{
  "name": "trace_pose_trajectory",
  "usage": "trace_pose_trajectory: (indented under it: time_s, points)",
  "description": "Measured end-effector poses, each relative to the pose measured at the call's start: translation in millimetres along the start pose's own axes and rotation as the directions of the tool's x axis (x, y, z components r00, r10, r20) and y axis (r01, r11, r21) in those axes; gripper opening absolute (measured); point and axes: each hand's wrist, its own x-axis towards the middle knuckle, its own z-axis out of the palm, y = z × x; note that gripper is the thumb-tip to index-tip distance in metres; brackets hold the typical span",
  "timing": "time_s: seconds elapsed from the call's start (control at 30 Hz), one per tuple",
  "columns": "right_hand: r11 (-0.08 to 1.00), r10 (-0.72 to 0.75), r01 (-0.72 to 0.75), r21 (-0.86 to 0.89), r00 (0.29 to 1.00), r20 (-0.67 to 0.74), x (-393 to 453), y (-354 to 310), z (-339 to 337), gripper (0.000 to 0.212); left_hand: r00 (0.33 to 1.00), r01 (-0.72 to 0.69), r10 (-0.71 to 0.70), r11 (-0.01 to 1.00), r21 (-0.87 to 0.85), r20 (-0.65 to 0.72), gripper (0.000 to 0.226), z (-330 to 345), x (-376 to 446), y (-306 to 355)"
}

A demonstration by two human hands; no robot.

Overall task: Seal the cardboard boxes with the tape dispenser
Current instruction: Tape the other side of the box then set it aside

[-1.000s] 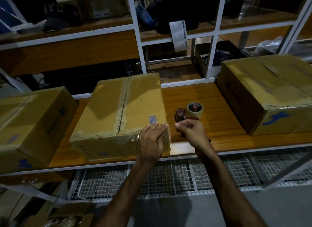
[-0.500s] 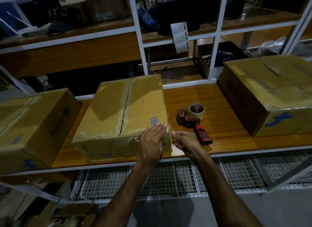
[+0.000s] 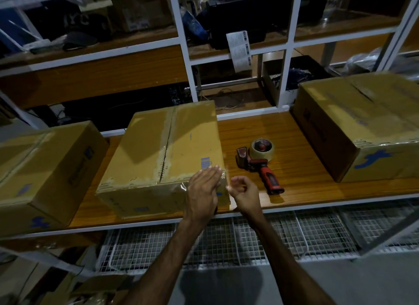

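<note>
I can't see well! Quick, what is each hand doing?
Left hand: open, flat on the middle box.
Right hand: loosely curled, holding nothing.

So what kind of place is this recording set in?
Most likely a warehouse packing station: taped cardboard boxes on a wooden bench, a red-handled tape dispenser beside them, and white metal shelving holding stock behind.

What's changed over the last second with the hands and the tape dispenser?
The right hand let go of the tape dispenser, which now lies free on the shelf, and drew back toward the near right corner of the middle box, fingers loosely curled. The left hand stayed flat over that corner. All three boxes kept their places.
</note>
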Motion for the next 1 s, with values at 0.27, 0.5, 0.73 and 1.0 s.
trace_pose_trajectory:
  time_s: [0.27, 0.5, 0.73, 1.0]
  points:
    - [0.952, -0.014, 0.026, -0.305, 0.999, 0.042, 8, 0, 1, 0.034, 1.0, -0.002, 0.002, 1.0, 0.009, 0.005, 0.057, -3, 2, 3]
    - [0.956, -0.113, 0.114, -0.27, 0.993, 0.017, 8, -16, 2, 0.027, 0.999, 0.019, -0.02, 1.0, 0.024, 0.032, 0.066, -8, 0, 7]
    - [0.991, -0.109, 0.112, -0.074, 0.993, 0.043, -2, -25, -1, 0.018, 0.996, 0.047, -0.048, 0.999, 0.009, 0.069, 0.068, -12, 1, 8]
    - [0.973, -0.185, 0.194, -0.126, 0.979, 0.081, -4, -28, -3, 0.021, 0.991, 0.083, -0.078, 0.996, -0.041, 0.107, 0.069, -20, 5, 11]
